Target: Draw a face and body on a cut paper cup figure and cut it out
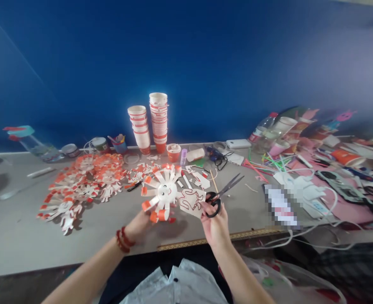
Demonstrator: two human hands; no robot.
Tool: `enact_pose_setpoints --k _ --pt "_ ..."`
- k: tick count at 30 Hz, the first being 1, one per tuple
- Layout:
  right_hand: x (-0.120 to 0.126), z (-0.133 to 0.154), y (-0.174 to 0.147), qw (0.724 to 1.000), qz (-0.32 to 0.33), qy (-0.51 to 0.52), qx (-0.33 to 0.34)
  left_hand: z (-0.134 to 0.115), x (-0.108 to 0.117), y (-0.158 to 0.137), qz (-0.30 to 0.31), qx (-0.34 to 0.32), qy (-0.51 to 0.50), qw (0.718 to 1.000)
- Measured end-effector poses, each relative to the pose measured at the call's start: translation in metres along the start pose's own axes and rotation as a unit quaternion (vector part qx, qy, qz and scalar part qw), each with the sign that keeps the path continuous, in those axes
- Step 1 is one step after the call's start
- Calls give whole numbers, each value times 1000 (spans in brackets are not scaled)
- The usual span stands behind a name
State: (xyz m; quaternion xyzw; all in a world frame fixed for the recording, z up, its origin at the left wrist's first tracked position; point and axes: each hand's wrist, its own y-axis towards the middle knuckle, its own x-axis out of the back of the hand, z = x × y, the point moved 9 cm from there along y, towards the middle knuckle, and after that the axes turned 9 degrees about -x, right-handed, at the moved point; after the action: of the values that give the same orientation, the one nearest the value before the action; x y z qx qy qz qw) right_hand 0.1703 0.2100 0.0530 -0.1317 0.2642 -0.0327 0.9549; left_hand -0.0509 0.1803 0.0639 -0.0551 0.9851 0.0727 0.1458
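My left hand (139,227), with red beads at the wrist, grips a paper-cup figure (167,192) from below. Its cup is cut into strips with orange curled ends, and a small smiling face is drawn on the white base. In my right hand (215,221) is a pair of black-handled scissors (230,186), blades pointing away to the upper right and slightly apart. A piece of white paper (188,200) with a dark red line drawing spans between the figure and the fingers of my right hand. Some fingers of my left hand are hidden behind the figure.
Cut-cup figures (88,177) are heaped at left. Two tall stacks of paper cups (159,122) stand by the blue wall. A glue stick (183,157), paper scraps (202,179) and blue scissors (216,156) lie mid-table. At right are a phone (281,207), white cables and craft materials.
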Motion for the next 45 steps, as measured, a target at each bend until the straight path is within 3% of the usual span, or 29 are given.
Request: enact_pose_setpoints --k 1,3,5,9,12,15,19,29,45 --pt "-3 -6 -1 1000 -13 -3 9 8 -16 -11 47 10 -15 999" --pt "-10 -19 -3 999 -30 -12 26 18 -35 -24 65 1 -24 998" --pt "-17 -31 -6 998 -37 -26 40 19 -38 -27 16 -38 -18 999" --pt "-24 -43 -10 997 -14 -70 38 17 -23 -25 -109 -75 35 991" --pt "-22 -50 -13 989 58 -132 -29 13 -14 -24 -114 -70 29 991" --pt "-18 -62 -27 962 162 -188 -115 8 -10 -25 -92 -44 6 995" --pt "-21 -68 -47 932 235 -240 -136 2 -12 -27 -89 -27 2 996" --pt "-45 -77 -51 941 231 -213 -123 -6 -17 -39 -144 -105 55 982" --pt "-43 -74 -49 942 219 -226 -114 -9 -11 -43 -154 -106 141 972"
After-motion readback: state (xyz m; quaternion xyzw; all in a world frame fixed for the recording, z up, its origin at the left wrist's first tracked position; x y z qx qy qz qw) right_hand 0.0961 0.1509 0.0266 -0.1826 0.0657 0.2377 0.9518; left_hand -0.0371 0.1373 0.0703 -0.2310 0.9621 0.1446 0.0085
